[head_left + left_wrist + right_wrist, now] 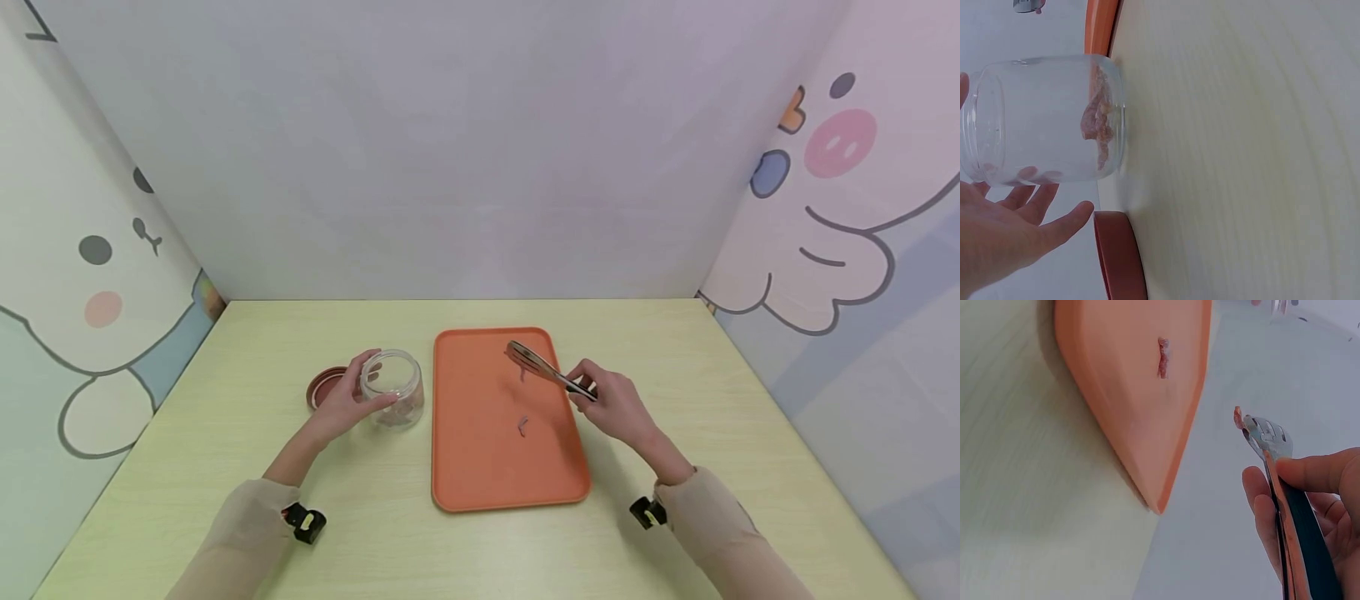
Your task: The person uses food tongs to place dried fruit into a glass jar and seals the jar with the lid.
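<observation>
My left hand [345, 410] holds a clear glass jar [407, 410] near its rim, thumb on the near side and fingers round the far side. The jar stands upright and uncovered on the table; reddish-brown strips of what looks like dried meat [1099, 122] lie at its bottom. In my right hand [617, 408] are metal serving tongs [538, 363] with dark handles, raised above the orange tray [480, 467]. A small reddish strip [1239, 417] sticks out between the tong tips. Another strip [522, 427] lies on the tray.
A brownish-red round lid [318, 388] lies on the table left of the jar, partly hidden by my left hand. The tray is just right of the jar. Fabric walls with cartoon figures stand at the back and both sides of the pale wooden table [360, 533].
</observation>
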Demonstrator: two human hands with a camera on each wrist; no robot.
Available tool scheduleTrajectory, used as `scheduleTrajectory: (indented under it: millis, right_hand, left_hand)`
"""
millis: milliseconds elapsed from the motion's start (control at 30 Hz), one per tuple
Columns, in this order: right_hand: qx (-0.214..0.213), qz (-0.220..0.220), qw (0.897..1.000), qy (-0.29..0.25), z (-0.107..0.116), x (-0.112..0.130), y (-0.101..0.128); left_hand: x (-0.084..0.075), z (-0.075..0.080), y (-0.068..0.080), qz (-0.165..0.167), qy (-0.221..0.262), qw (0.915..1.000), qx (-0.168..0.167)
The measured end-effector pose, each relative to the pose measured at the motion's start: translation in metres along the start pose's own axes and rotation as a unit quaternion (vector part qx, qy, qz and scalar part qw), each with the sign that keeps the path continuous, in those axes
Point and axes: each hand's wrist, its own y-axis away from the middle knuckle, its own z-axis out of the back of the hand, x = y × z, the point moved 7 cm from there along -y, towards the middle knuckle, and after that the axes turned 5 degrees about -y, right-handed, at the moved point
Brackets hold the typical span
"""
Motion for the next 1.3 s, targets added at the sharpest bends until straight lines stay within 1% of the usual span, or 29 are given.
scheduleTrajectory:
  millis: [133,367,467,800,1033,1300]
  right_hand:
    - [0.0,0.012,1.0,-0.004,-0.001,0.007,-0.006]
    - [-0.002,0.033,0.999,-0.014,-0.004,0.021,-0.016]
    - [-0.002,0.043,0.999,-0.021,-0.005,0.028,-0.02]
    - [0.013,0.061,0.998,-0.025,-0.014,0.052,-0.032]
    - [0.013,0.092,0.995,-0.021,-0.021,0.069,-0.042]
    - [0.021,0.107,0.994,-0.019,-0.026,0.087,-0.052]
  left_hand:
    - [-0.003,0.0,0.001,0.005,-0.002,1.0,0.002]
    - [-0.026,0.001,0.009,0.012,0.004,0.9999,0.003]
    - [-0.032,0.001,0.011,0.015,-0.009,0.9999,0.003]
    - [-0.033,0.002,0.012,0.011,-0.007,0.9999,0.002]
    - [-0.032,0.001,0.012,0.009,-0.005,0.9999,0.002]
    - [-0.034,0.001,0.012,0.005,0.007,1.0,0.005]
